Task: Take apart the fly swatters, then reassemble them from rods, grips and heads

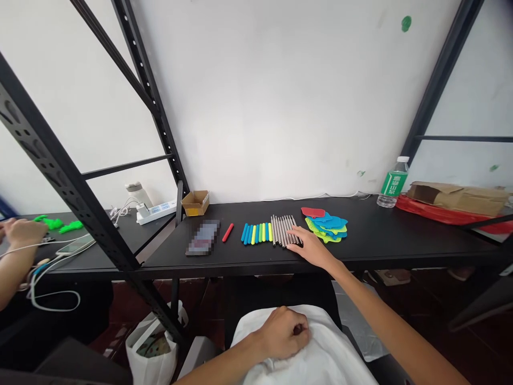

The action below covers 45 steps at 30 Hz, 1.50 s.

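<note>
My right hand (310,247) reaches over the right end of a row of thin silver-grey metal rods (281,230), fingers and thumb apart and touching the rods. Left of the rods lie several short blue, green and yellow plastic sticks (256,233), side by side. A single red stick (228,232) lies apart, farther left. Just beyond my right hand is a loose pile of flat mesh plastic pieces (328,223) in blue, yellow-green and red. On the white cloth over my lap rests my left hand (284,332), its fingers curled in with nothing visible inside.
A pixelated phone (203,238) and a small cardboard box (195,203) occupy the table's left part. A water bottle (393,183) and a flattened carton (457,199) stand at the right. Black rack posts (68,166) rise at the left; beyond them are another person's hands (24,235).
</note>
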Available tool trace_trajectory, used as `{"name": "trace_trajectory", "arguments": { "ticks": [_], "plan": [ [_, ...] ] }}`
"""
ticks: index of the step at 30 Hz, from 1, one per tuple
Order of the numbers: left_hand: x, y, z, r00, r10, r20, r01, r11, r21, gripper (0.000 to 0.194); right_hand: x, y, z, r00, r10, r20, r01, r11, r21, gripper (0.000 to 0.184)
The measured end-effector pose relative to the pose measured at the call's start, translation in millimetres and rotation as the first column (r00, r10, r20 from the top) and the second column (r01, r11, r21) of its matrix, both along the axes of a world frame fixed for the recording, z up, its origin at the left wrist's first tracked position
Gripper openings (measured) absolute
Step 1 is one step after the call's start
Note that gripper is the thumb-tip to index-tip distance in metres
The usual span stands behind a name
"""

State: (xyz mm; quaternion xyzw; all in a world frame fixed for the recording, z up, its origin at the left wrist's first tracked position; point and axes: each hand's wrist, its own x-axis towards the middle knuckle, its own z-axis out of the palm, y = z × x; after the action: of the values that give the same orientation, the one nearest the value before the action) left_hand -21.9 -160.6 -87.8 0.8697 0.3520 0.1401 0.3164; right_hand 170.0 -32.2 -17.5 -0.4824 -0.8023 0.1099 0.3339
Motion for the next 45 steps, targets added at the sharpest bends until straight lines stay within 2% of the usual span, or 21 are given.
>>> {"name": "trace_trajectory", "arguments": {
  "ticks": [10,30,45],
  "plan": [
    [0.2,0.7,0.6,1.000,0.006,0.022,-0.006,1.000,-0.009,0.016,0.0,3.0,-5.5,1.000,0.005,0.001,-0.005,1.000,0.021,0.046],
    [-0.2,1.2,0.0,1.000,-0.005,-0.001,0.005,1.000,-0.008,0.018,-1.4,-0.4,-2.5,0.999,-0.001,0.035,0.000,1.000,0.030,0.038],
    [0.7,0.6,0.6,1.000,0.003,-0.026,-0.003,1.000,-0.016,0.018,-4.1,-2.1,-4.6,0.998,-0.022,0.061,0.021,1.000,0.022,0.044]
  ]
}}
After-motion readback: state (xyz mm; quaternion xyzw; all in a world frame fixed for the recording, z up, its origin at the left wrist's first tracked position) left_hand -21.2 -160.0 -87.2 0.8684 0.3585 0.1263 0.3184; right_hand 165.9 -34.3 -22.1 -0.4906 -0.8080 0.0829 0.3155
